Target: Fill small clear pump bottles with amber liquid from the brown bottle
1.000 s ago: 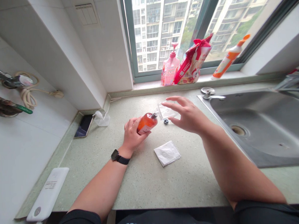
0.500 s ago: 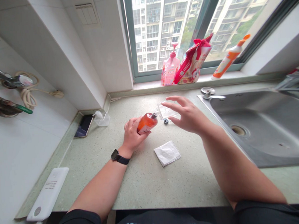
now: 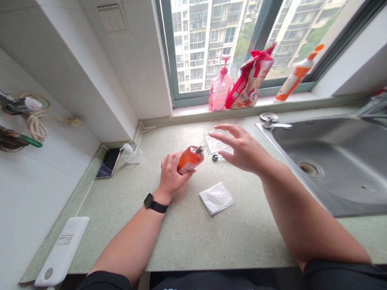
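My left hand (image 3: 171,174) grips an orange bottle (image 3: 190,159), tilted with its open neck toward a small clear container (image 3: 213,142) on the green counter (image 3: 172,232). My right hand (image 3: 242,147) hovers with fingers spread just over and right of that container, holding nothing. A small dark cap (image 3: 215,157) lies on the counter between the bottle's neck and my right hand. A folded white tissue (image 3: 216,198) rests nearer to me.
A steel sink (image 3: 337,167) fills the right side. On the sill stand a pink pump bottle (image 3: 220,90), a red pouch (image 3: 248,79) and an orange-capped bottle (image 3: 295,76). A phone (image 3: 109,163), a clear cup (image 3: 132,154) and a white power bank (image 3: 63,250) lie left.
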The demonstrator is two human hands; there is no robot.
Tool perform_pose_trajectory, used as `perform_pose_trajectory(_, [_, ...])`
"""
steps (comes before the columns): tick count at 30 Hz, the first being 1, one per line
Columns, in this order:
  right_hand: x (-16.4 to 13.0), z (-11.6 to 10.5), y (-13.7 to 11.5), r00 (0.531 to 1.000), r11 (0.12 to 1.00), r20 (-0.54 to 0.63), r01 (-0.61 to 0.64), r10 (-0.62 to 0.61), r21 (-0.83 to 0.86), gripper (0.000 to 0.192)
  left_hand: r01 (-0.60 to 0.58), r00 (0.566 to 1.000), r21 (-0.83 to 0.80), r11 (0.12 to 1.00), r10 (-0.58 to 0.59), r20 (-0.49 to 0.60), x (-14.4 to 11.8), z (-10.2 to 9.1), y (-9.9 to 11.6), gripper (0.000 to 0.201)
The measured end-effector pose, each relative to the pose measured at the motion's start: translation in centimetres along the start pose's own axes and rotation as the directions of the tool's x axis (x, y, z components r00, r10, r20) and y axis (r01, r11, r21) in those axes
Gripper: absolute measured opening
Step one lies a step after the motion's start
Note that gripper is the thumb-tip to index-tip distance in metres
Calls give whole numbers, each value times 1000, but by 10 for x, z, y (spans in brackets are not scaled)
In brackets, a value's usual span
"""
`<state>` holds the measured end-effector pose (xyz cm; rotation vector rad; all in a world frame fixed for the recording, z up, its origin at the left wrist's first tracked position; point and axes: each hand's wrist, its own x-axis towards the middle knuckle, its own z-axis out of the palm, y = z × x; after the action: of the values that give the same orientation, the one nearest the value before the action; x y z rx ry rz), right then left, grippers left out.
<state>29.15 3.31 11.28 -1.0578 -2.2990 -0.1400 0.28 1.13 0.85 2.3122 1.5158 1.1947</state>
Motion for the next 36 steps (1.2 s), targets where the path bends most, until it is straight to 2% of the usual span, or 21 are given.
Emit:
perform_pose_trajectory(17, [1,-2,-3,999,999,29,-29,29,18,65,10,1000,-1,1000,-10,8,0,0,1,77])
perform_pose_trajectory(36, [1,0,-4,999,998,13,-45,44,36,62,31,999,-10,999,-31,27,1,-2,3,76])
